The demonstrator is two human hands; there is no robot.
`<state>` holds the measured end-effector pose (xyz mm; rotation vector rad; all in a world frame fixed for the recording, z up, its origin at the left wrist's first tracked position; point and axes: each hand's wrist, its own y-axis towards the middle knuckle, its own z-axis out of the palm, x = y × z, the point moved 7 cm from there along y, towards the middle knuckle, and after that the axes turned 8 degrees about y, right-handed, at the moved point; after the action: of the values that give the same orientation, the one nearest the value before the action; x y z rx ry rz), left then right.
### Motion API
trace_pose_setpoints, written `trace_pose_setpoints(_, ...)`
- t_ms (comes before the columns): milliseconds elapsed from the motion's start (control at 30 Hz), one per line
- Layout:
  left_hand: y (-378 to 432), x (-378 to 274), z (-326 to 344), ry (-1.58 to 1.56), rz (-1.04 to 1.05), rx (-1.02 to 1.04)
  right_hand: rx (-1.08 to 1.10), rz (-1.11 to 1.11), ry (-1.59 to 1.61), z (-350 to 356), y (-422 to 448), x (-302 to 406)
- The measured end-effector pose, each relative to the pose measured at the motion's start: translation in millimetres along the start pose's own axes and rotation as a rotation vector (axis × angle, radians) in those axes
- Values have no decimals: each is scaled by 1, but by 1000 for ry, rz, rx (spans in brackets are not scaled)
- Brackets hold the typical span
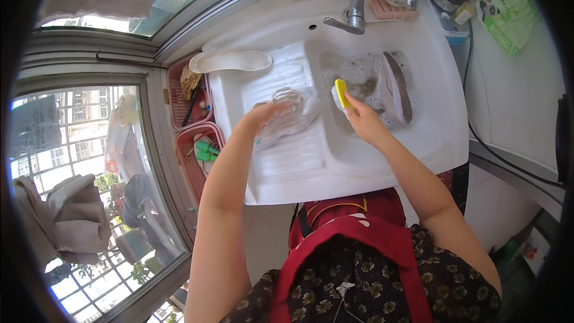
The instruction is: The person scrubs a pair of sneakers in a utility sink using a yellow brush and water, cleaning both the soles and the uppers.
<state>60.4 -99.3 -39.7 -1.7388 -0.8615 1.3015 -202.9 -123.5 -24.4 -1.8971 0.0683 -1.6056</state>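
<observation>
On the ribbed drainboard, a white shoe (298, 116) lies covered in suds, its pale laces (285, 94) loose on top. My left hand (267, 119) grips it at the lace end. A yellow-handled scrub brush (342, 94) is held in my right hand (365, 120), bristles facing left towards the drainboard. Brush and shoe are apart. Beneath the brush, the sink basin (358, 154) holds cloudy, foamy water. A second shoe (395, 92) rests on its side there, partly under water, its darker sole to the right. One white insole (231, 61) lies along the drainboard's back left edge.
A chrome faucet (355, 15) overhangs the basin's back. Behind it sits a pink soap dish (391, 12). Pink plastic baskets (176, 112) line the left side, one holding green-handled items (206, 150). At right are a green plastic packet (506, 20) and a black cable (480, 141).
</observation>
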Motion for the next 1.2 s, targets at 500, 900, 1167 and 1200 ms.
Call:
trace_pose_setpoints(500,-10,-17,35,823,12,-635,-201,-152,75,28,17,0)
trace_pose_setpoints(900,-44,-27,43,867,567,-585,-13,-379,-23,-38,-14,17)
trace_pose_setpoints(1167,-50,58,17,-436,411,-344,440,-237,-207,-22,-15,43)
trace_pose_setpoints(1200,-56,53,12,-537,415,-419,473,-148,-297,-19,-13,43)
